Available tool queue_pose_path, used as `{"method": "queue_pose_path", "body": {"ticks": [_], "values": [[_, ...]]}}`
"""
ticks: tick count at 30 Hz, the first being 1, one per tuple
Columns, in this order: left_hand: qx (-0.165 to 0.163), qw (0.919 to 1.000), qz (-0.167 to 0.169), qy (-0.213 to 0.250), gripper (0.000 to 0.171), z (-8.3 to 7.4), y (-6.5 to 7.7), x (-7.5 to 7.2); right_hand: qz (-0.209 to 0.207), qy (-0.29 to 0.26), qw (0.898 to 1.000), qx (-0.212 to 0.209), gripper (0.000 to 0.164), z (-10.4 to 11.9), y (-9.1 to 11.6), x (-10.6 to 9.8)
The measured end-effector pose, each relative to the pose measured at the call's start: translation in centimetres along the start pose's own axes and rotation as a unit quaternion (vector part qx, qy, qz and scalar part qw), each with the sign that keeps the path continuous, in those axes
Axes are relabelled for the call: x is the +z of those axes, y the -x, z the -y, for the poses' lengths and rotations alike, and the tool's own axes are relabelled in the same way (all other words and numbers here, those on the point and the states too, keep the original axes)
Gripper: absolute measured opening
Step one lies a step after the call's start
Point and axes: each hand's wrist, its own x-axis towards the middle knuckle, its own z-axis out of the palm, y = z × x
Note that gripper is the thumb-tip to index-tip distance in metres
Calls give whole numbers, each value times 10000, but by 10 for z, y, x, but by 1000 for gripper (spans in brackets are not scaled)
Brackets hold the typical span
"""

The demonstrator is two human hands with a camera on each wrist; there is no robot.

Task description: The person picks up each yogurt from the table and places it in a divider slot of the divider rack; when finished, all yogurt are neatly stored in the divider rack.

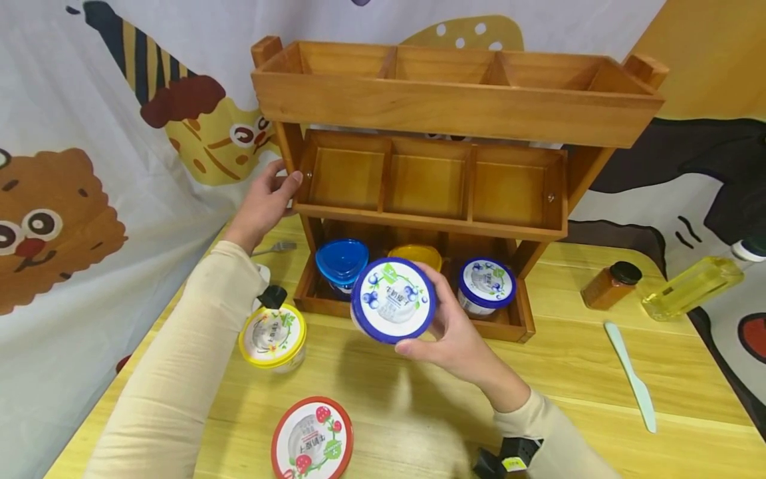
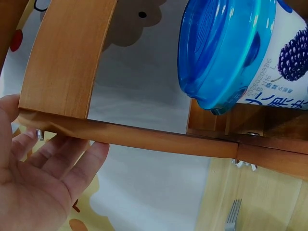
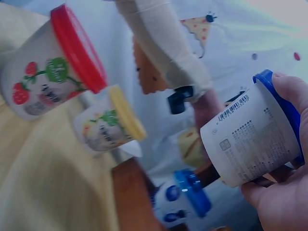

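My right hand (image 1: 463,342) holds a white tub with a dark blue, blueberry-printed lid (image 1: 393,301) in front of a three-tier wooden rack (image 1: 455,114). In the right wrist view the tub's barcoded side (image 3: 250,137) faces the camera, thumb on the lid's edge. My left hand (image 1: 263,203) grips the rack's left upright at the middle tier; the left wrist view shows its fingers (image 2: 79,168) around the wood. On the bottom tier stand a tub with a bright blue lid (image 1: 342,259), a yellow-lidded one (image 1: 415,254), partly hidden, and another blueberry tub (image 1: 487,285).
On the table stand a yellow-rimmed tub (image 1: 272,336) and a red-rimmed strawberry tub (image 1: 312,439). A fork (image 1: 281,247) lies left of the rack. To the right are a jar with a black lid (image 1: 612,285), an oil bottle (image 1: 694,287) and a pale green knife (image 1: 633,379).
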Motion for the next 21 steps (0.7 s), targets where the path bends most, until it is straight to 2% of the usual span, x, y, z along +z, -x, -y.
{"method": "queue_pose_path", "body": {"ticks": [9, 15, 21], "values": [[26, 10000, 9, 29, 75, 2, 0, -1, -324, -446, 9975, -445, 98, 28, 0, -16], [81, 10000, -42, 27, 75, 5, -2, -1, -911, -502, 9909, -851, 100, 48, -1, -30], [107, 9999, -39, 7, 74, 4, -2, -1, -1417, -749, 9792, -1243, 92, 56, -4, -47]]}}
